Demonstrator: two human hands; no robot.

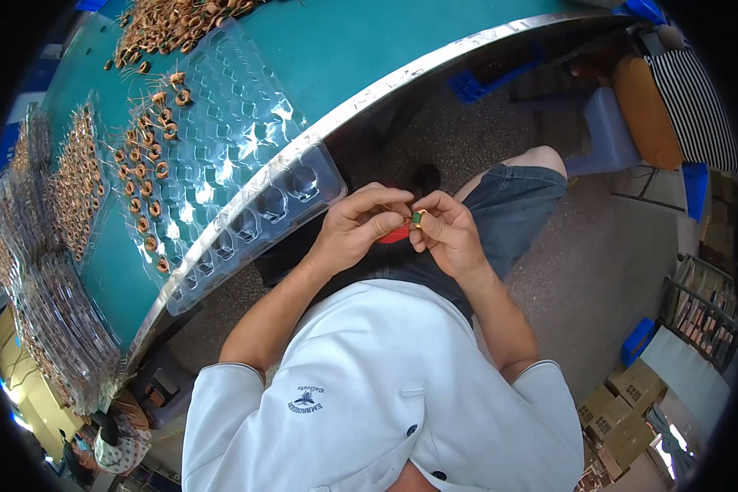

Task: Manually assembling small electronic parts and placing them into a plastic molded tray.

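In front of my lap, my right hand [449,234] pinches a small ring-shaped coil [419,218] with a green core and copper wire. My left hand [362,223] is closed right beside it, thumb against fingers; what sits in that pinch is too small to make out. Something red [395,235] shows just under the hands, partly hidden by them. To the left, a clear plastic tray [221,148] with moulded pockets overhangs the table edge. Rows of finished-looking copper coils [142,170] fill its left part.
A heap of loose coils [168,29] lies at the far left of the green table [344,41]. Stacked filled trays [57,328] stand along its left side. The metal table rim [402,75] curves past my left arm. Another person's striped clothing [693,107] shows at the far right.
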